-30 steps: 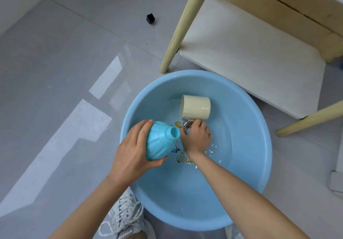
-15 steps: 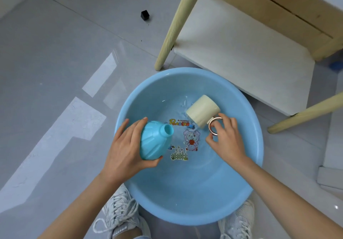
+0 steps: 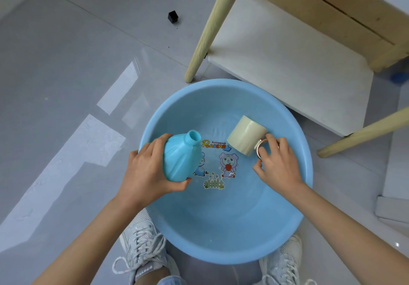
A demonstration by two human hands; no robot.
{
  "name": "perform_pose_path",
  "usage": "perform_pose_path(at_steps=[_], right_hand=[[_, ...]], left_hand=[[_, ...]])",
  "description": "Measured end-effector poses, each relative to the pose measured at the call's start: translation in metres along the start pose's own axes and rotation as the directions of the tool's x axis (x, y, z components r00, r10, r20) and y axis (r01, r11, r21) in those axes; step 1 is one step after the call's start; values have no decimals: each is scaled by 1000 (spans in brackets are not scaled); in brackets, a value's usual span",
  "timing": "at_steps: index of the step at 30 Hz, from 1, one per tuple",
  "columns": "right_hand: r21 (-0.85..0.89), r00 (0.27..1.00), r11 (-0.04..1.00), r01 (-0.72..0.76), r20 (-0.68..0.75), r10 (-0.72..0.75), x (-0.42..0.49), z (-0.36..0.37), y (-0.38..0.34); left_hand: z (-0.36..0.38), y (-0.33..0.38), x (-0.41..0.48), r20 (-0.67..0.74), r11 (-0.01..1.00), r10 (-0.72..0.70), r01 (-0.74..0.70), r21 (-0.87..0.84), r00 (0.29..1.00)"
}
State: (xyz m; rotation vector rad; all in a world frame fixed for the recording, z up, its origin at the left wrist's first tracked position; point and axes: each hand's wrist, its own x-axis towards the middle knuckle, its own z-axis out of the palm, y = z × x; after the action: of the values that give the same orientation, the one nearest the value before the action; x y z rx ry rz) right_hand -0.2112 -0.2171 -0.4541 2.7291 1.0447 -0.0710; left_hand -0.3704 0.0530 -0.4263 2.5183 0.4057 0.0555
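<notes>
Mug (image 3: 245,137), tilted inside the basin (image 3: 221,229), could slip, since right hand (image 3: 278,165) fingers (image 3: 273,140) merely pinch its slim handle (image 3: 260,149); left hand (image 3: 147,174) fingers clamp the uncapped blue bottle (image 3: 181,158).

1 basin (image 3: 221,225), 1 bottle (image 3: 181,158), 1 mug (image 3: 245,136), 2 shoes (image 3: 141,240)

Domestic setting, most likely a wash or utility corner of a home.

- Floor (image 3: 66,63): large glossy grey tiles with bright patches of reflected light.
- Blue plastic basin (image 3: 221,259) stands straight on the floor with a little water in it. A cartoon sticker (image 3: 228,166) of bears and a fence is on its bottom.
- Household items over the basin: cream cup (image 3: 245,136), blue plastic bottle (image 3: 181,158).
- Beside the basin: light wooden furniture with round legs (image 3: 212,23) and a white lower shelf (image 3: 287,63).
- Laced white sneakers (image 3: 143,245) at the basin's near edge.
</notes>
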Motion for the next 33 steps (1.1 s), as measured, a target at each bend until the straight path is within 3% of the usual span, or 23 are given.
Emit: perform_pose_path(at_steps=[8, 11, 14, 17, 21, 26, 28, 33], right_hand=[[1, 999, 1000, 11, 37, -11, -34, -3, 7], [101, 1000, 995, 3, -1, -3, -49, -5, 0], [302, 997, 952, -44, 69, 24, -60, -12, -11], [542, 960, 795, -273, 210, 187, -64, -23, -15], [706, 853, 480, -521, 426, 300, -69, -34, -6], [832, 822, 111, -543, 499, 276, -74, -59, 0], [863, 837, 47, -503, 473, 275, -74, -73, 2], [905, 871, 12, -425, 406, 278, -71, -100, 3]], left_hand=[[8, 3, -2, 40, 989, -6, 0, 149, 999], [12, 3, -1, 29, 967, 58, -63, 247, 998], [15, 6, -1, -5, 941, 140, -132, 311, 990], [16, 6, 2, -7, 938, 192, -181, 296, 981], [22, 4, 5, 36, 944, 221, -223, 242, 975], [28, 9, 9, 87, 961, 195, -208, 183, 977], [28, 12, 9, 106, 967, 186, -202, 158, 977], [30, 14, 9, 128, 975, 171, -186, 124, 977]])
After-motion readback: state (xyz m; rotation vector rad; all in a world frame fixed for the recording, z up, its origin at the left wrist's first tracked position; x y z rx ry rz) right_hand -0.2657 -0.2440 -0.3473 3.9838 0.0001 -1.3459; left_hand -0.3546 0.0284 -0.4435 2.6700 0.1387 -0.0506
